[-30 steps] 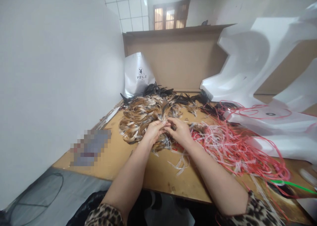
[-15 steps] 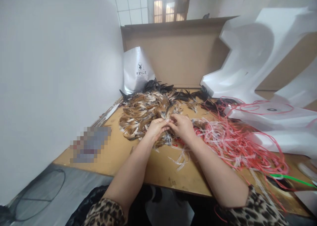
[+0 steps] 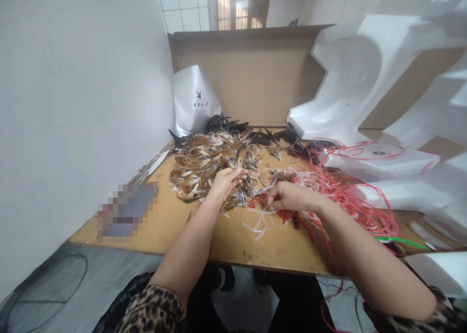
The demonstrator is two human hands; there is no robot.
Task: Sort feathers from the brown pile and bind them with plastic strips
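Brown and cream feathers (image 3: pixel 197 170) are heaped on the table, with black feathers (image 3: pixel 224 123) behind them. At the right edge of this heap is my left hand (image 3: pixel 228 181), thumb and fingers pinched together on what looks like a feather; its tip blends into those behind. My right hand (image 3: pixel 290 195) is apart from it, over the near left side of a tangle of red and white plastic strips (image 3: pixel 339 192). Its fingers are bent into a pinch, and anything between them is too small to make out. Loose white strips (image 3: pixel 260 225) lie just below it.
The wooden table (image 3: pixel 219 235) has a wall on its left and a cardboard panel (image 3: pixel 251 80) at the back. A white printed bag (image 3: pixel 197 101) stands behind the feathers. White foam pieces (image 3: pixel 339 80) fill the right. A pixelated patch (image 3: pixel 129 211) covers something at front left.
My right hand has come away from my left and moved right and down to the plastic strips. My left hand keeps its pinch beside the feathers. The view has shifted slightly right.
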